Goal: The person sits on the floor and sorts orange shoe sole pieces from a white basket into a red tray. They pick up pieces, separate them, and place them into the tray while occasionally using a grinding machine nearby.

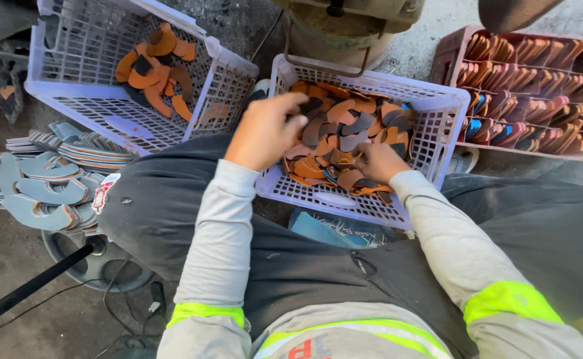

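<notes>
A white plastic basket (431, 143) rests on my lap, filled with several curved brown, orange and grey leather pieces (344, 129). My left hand (265, 129) hovers over the basket's left side, fingers pinched on a dark curved piece. My right hand (378, 161) lies lower in the pile, fingers curled around brown pieces near the basket's front.
A second white basket (98, 100) with a few orange pieces sits at the upper left. Stacks of grey curved cut-outs (45, 189) lie on the floor at left. A red divided tray (530, 86) of sorted pieces stands at right. A black rod (32, 286) and cable cross the lower left.
</notes>
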`<state>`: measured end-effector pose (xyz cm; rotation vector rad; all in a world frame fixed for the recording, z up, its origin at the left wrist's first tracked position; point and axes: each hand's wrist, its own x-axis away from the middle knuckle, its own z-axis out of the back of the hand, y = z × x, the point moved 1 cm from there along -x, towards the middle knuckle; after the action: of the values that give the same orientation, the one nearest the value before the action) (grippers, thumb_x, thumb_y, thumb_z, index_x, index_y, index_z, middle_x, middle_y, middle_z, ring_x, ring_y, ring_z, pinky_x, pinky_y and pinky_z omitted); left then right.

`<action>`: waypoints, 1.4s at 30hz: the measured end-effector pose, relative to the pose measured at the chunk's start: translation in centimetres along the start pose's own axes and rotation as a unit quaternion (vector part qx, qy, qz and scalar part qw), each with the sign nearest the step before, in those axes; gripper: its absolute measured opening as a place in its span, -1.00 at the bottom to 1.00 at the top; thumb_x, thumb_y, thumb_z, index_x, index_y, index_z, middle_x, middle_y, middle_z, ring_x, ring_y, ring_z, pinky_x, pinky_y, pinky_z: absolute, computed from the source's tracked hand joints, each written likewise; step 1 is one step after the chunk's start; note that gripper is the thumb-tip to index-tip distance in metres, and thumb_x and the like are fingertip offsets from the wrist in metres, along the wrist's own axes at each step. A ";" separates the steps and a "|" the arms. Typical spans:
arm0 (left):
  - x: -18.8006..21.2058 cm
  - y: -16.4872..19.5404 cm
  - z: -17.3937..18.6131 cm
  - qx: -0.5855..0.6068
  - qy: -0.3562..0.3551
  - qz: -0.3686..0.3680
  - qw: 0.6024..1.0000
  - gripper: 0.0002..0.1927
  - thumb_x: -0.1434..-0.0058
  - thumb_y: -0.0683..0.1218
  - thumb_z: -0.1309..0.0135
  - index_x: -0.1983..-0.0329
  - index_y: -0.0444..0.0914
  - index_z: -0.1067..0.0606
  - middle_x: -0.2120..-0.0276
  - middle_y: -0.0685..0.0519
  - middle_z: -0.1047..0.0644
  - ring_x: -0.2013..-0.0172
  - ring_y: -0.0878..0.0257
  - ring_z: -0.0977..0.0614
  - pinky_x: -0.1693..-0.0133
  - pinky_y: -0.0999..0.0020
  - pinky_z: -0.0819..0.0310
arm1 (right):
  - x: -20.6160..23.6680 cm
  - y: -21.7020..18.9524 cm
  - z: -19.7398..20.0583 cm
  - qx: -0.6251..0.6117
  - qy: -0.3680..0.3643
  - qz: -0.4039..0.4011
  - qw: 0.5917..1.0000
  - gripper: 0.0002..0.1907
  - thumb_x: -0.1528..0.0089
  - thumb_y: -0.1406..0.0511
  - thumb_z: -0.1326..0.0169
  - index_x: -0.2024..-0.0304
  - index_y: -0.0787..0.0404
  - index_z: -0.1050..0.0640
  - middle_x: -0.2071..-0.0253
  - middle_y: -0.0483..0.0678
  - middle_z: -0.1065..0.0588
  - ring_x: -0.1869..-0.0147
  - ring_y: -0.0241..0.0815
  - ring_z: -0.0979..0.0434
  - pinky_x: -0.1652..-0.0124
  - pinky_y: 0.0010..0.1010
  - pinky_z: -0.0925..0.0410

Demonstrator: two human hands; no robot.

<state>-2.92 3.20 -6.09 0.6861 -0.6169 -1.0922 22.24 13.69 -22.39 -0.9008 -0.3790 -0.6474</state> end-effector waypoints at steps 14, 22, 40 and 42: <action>-0.4 -0.9 -1.6 -0.044 -0.066 0.044 0.996 -0.62 -0.18 -0.07 -0.24 -0.06 -0.24 -0.51 0.22 -0.17 -0.62 0.17 -0.20 -0.62 0.17 -0.07 -0.50 | -4.6 -4.7 -5.4 0.213 -0.107 -0.078 0.968 -0.55 -0.15 0.03 -0.27 0.05 0.17 -0.65 0.01 0.13 -0.58 -0.09 0.14 -0.56 -0.07 -0.02 -0.40; -0.4 -1.1 -2.1 -0.011 -0.078 0.047 0.996 -0.65 -0.19 -0.06 -0.22 -0.03 -0.23 -0.54 0.20 -0.17 -0.63 0.15 -0.18 -0.63 0.15 -0.03 -0.50 | -3.9 2.3 1.4 -0.058 -0.036 -0.098 0.993 -0.61 -0.16 0.16 -0.28 0.04 0.26 -0.66 0.25 0.15 -0.62 0.18 0.07 -0.64 0.10 -0.16 -0.45; -2.3 -10.6 -9.3 -0.041 -0.133 0.203 0.969 -0.66 -0.19 -0.03 -0.19 0.00 -0.26 -0.63 0.14 -0.18 -0.63 0.07 -0.13 -0.67 -0.04 0.10 -0.52 | -2.9 6.0 4.9 -0.357 0.148 -0.231 0.893 -0.66 -0.34 0.20 -0.11 0.01 0.37 -0.57 0.29 0.01 -0.62 0.32 -0.15 -0.67 0.26 -0.28 -0.50; -2.8 -12.1 -12.1 -0.071 -0.165 0.214 0.960 -0.63 -0.18 -0.03 -0.20 -0.01 -0.30 -0.62 0.08 -0.22 -0.60 0.02 -0.17 -0.63 -0.05 0.08 -0.50 | -2.5 5.4 4.7 -0.237 0.158 -0.274 0.919 -0.65 -0.33 0.14 -0.09 0.03 0.26 -0.66 0.29 0.05 -0.66 0.28 -0.12 -0.69 0.16 -0.27 -0.49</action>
<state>-1.90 4.49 -23.34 0.2243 -0.9151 -0.8361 23.75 20.86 -24.40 -1.1325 -0.1771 -1.4288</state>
